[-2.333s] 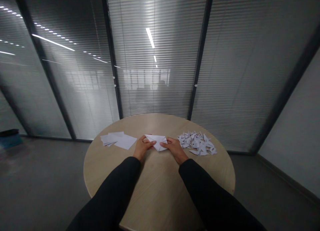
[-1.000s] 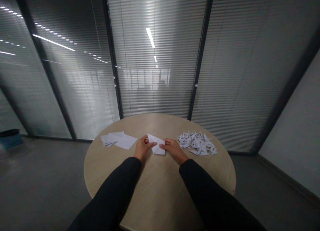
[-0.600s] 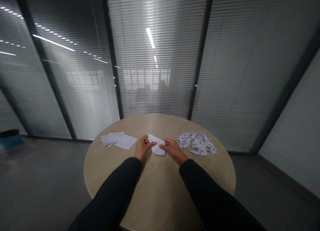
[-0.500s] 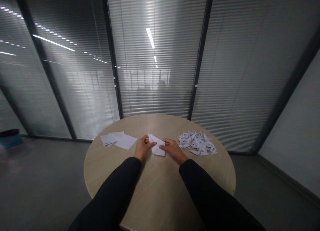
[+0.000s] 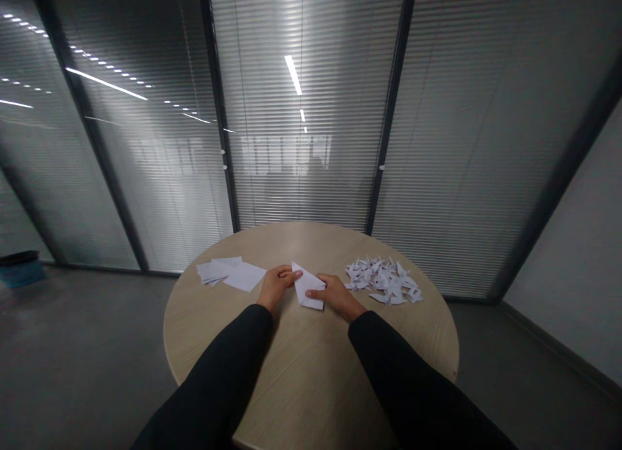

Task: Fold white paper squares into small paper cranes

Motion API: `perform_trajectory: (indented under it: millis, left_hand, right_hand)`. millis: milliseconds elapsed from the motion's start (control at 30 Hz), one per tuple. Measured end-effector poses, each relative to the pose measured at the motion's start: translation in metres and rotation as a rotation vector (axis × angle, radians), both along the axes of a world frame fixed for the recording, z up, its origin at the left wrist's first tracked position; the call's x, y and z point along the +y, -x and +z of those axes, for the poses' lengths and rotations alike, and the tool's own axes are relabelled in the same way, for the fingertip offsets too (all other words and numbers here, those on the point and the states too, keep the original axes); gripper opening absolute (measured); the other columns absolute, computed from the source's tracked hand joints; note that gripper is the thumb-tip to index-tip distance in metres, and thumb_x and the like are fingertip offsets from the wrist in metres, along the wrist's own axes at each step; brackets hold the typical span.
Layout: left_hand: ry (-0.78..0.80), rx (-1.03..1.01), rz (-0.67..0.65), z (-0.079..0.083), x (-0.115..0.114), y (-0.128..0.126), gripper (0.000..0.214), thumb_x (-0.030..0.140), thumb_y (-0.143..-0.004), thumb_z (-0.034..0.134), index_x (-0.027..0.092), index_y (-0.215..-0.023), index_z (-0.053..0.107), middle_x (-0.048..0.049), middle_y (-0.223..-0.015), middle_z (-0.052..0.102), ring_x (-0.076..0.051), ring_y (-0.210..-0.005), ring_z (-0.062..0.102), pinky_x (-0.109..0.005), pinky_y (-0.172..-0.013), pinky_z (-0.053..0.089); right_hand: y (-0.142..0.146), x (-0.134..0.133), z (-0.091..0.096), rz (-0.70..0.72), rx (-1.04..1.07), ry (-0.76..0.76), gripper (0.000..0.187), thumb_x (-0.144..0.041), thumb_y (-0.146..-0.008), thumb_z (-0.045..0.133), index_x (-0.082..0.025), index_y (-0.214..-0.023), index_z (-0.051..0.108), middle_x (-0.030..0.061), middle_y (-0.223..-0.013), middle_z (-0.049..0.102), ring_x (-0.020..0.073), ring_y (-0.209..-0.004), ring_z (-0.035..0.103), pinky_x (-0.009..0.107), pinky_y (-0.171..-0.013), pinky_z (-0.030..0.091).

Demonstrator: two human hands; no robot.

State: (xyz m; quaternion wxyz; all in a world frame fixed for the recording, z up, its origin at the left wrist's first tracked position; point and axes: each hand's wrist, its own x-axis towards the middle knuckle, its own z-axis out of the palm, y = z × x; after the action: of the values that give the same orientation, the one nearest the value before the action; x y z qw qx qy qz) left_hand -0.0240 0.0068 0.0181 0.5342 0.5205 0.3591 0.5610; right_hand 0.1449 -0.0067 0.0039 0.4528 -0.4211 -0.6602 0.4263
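A folded sheet of white paper [image 5: 307, 286] is held between my two hands over the middle of the round table. My left hand [image 5: 278, 285] pinches its upper left edge between thumb and fingers. On the right side, my right hand [image 5: 335, 296] grips the paper, its thumb lying across the lower part and its fingers partly hidden behind. Left of my hands lie several flat white paper sheets [image 5: 245, 277], loosely overlapping. A pile of small folded paper pieces [image 5: 383, 279] with pointed tips sits to the right of my right hand.
The round wooden table [image 5: 301, 378] has its far edge close to a glass wall with blinds [image 5: 301, 197]. A blue bin with a dark liner [image 5: 22, 270] stands on the floor at far left. A white wall [image 5: 573, 242] rises at right.
The folded paper has shifted slightly right and down. My right thumb has slid lower across it, and my left thumb has moved up toward its upper left edge.
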Motion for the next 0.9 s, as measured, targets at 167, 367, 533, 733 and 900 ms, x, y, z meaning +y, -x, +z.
perform_trajectory:
  millis: [167, 367, 533, 733, 900]
  left_hand:
    - [0.02, -0.057, 0.051, 0.0029, -0.0016, 0.0023, 0.035, 0.037, -0.05, 0.079, 0.012, -0.072, 0.068, -0.0059, -0.07, 0.068, -0.015, -0.064, 0.062, -0.026, -0.065, 0.05]
    - [0.03, -0.082, 0.069, 0.0039, -0.0029, 0.0031, 0.034, 0.038, -0.052, 0.078, 0.011, -0.073, 0.07, -0.0044, -0.067, 0.067, -0.013, -0.059, 0.061, -0.025, -0.062, 0.051]
    - [0.063, -0.109, 0.06, 0.0034, -0.0016, 0.0032, 0.038, 0.039, -0.051, 0.078, 0.01, -0.074, 0.071, -0.0052, -0.066, 0.067, -0.012, -0.057, 0.06, -0.025, -0.06, 0.051]
    - [0.081, -0.162, 0.065, 0.0058, -0.0014, 0.0059, 0.032, 0.035, -0.057, 0.077, 0.009, -0.074, 0.07, -0.0075, -0.069, 0.069, -0.013, -0.06, 0.063, -0.026, -0.063, 0.053]
    - [0.089, -0.203, 0.111, 0.0057, 0.0018, 0.0087, 0.029, 0.031, -0.059, 0.076, 0.009, -0.076, 0.069, -0.0094, -0.073, 0.069, -0.014, -0.064, 0.064, -0.026, -0.066, 0.054]
  right_hand:
    - [-0.0008, -0.0005, 0.0, 0.019, -0.024, 0.009, 0.036, -0.038, -0.053, 0.076, -0.012, -0.074, 0.063, -0.0004, -0.064, 0.062, 0.0128, -0.056, 0.054, 0.022, -0.05, 0.039]
    - [-0.0023, 0.0027, -0.0027, 0.017, -0.052, 0.007, 0.038, -0.038, -0.053, 0.076, -0.012, -0.077, 0.064, -0.0003, -0.064, 0.062, 0.0128, -0.056, 0.054, 0.022, -0.05, 0.038]
    - [-0.0034, 0.0032, -0.0018, 0.015, -0.088, -0.006, 0.038, -0.038, -0.054, 0.075, -0.011, -0.078, 0.064, 0.0005, -0.066, 0.062, 0.0127, -0.056, 0.053, 0.021, -0.05, 0.038]
    - [-0.0043, 0.0056, -0.0039, 0.015, -0.123, -0.001, 0.035, -0.036, -0.054, 0.075, -0.011, -0.075, 0.062, 0.0003, -0.064, 0.061, 0.012, -0.056, 0.052, 0.021, -0.051, 0.038]
    - [-0.0043, 0.0054, -0.0058, 0.011, -0.12, -0.007, 0.034, -0.037, -0.054, 0.074, -0.012, -0.073, 0.061, -0.0008, -0.062, 0.059, 0.0106, -0.054, 0.05, 0.02, -0.049, 0.037]
